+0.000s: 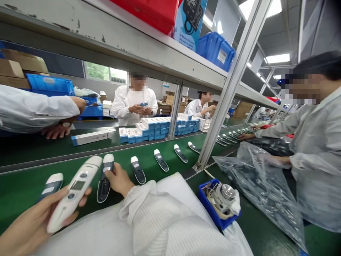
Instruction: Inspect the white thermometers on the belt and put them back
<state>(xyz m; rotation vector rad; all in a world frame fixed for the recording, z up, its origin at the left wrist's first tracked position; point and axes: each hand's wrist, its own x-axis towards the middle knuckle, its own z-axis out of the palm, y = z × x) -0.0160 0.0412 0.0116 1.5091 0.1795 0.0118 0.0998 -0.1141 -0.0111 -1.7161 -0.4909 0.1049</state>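
So you've got a white handheld thermometer [74, 193] closed in your left hand [32, 224], held up off the belt at an angle with its little LCD screen facing you. Your right hand [119, 179] is curled around the top of a dark-faced unit [103, 190] that's lying on the green conveyor surface [170, 170], and its fingers are right on the casing. Next to that, a row of similar units [137, 170] lies face up along the belt, evenly spaced and heading off to the right.

Down past your right arm there's a blue tray [205, 209] with a chrome-topped part [227, 192] sitting in it. Just beyond that is a big clear plastic bag [255, 185] full of dark stuff, and a co-worker's hand [277, 160] is reaching into it. Across the line, behind the metal shelf [106, 35], you can see stacks of white and blue boxes [160, 128], and up top there's a blue crate [215, 51].
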